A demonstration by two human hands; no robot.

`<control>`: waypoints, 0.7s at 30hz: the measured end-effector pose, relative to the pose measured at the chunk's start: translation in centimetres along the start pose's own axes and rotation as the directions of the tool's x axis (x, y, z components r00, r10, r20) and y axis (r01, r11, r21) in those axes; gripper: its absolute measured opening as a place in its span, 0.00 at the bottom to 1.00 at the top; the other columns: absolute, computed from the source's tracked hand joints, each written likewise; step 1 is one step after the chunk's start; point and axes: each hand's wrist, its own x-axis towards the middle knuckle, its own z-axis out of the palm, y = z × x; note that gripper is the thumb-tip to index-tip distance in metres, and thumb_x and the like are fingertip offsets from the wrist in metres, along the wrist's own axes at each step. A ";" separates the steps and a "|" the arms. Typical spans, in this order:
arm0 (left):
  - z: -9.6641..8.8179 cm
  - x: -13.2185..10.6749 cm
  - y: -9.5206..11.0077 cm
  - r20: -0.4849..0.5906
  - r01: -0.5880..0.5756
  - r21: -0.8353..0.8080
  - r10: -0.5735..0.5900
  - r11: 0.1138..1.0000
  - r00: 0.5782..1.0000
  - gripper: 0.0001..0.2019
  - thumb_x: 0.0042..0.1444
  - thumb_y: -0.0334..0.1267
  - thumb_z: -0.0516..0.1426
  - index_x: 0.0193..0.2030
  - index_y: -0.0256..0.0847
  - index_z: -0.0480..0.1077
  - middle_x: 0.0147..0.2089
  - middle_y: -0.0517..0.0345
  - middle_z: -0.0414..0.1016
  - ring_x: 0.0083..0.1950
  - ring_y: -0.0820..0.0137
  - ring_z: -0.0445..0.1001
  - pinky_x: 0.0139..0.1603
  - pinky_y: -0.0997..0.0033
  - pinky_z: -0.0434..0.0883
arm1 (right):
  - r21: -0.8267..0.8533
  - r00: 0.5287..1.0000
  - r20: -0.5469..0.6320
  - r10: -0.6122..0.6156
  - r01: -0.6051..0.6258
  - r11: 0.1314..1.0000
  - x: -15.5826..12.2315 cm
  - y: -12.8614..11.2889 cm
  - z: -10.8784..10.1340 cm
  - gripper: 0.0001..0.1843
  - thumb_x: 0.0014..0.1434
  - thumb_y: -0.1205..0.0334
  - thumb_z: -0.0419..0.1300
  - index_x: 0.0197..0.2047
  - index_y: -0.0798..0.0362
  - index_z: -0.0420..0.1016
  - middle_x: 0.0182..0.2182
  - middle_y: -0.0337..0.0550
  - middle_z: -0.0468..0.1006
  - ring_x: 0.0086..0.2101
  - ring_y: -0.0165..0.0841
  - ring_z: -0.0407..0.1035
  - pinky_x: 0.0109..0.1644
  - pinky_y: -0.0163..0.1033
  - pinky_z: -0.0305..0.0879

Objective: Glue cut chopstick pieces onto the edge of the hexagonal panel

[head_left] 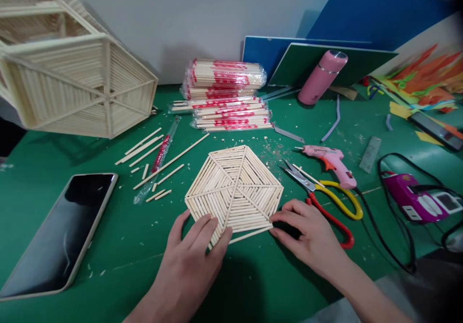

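Note:
A hexagonal panel of wooden chopsticks, with ribs crossing at its middle, lies flat on the green table. My left hand grips its lower left edge, fingertips on top and thumb by the bottom side. A loose chopstick runs along that bottom side, slightly slanted from it. At the lower right corner, my right hand pinches the right end of this chopstick between thumb and fingers. The other end of the stick reaches my left thumb, where its tip is hidden.
Scissors and a pink glue gun lie right of the panel. Cut chopstick pieces and a phone are left. Behind are wrapped chopsticks, a pink bottle and a large chopstick structure. A purple power socket sits far right.

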 end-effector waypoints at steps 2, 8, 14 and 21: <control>-0.1 0.6 0.6 0.026 -0.014 0.020 0.013 1.000 1.000 0.14 0.55 0.31 0.47 0.44 0.48 0.69 0.40 0.53 0.73 0.45 0.62 0.70 0.55 0.44 0.53 | 0.004 1.000 0.003 -0.002 0.002 1.000 0.0 0.1 0.0 0.07 0.53 0.60 0.58 0.36 0.48 0.75 0.30 0.41 0.71 0.30 0.31 0.67 0.33 0.37 0.61; 0.8 3.0 2.7 0.159 -0.187 -0.010 0.187 0.982 0.970 0.15 0.55 0.35 0.51 0.50 0.43 0.65 0.50 0.54 0.70 0.52 0.61 0.64 0.57 0.50 0.49 | 0.017 0.999 0.033 0.022 -0.023 1.000 0.0 0.1 -0.1 0.07 0.53 0.60 0.59 0.37 0.48 0.74 0.31 0.42 0.71 0.31 0.32 0.66 0.35 0.38 0.60; 1.7 4.2 3.1 0.191 -0.251 0.030 0.241 0.967 0.951 0.13 0.55 0.33 0.51 0.47 0.41 0.66 0.45 0.56 0.71 0.48 0.61 0.65 0.53 0.50 0.54 | 0.000 0.999 0.033 0.028 -0.028 1.000 0.1 0.0 -0.2 0.07 0.53 0.59 0.59 0.37 0.48 0.75 0.30 0.41 0.71 0.31 0.32 0.66 0.35 0.38 0.59; 1.7 4.5 3.3 0.169 -0.292 0.047 0.280 0.955 0.945 0.11 0.54 0.32 0.51 0.44 0.40 0.67 0.44 0.54 0.71 0.47 0.61 0.65 0.52 0.49 0.55 | 0.005 0.997 0.059 0.048 -0.048 0.999 0.1 0.0 -0.3 0.07 0.53 0.59 0.59 0.37 0.48 0.74 0.31 0.41 0.71 0.32 0.33 0.65 0.35 0.38 0.58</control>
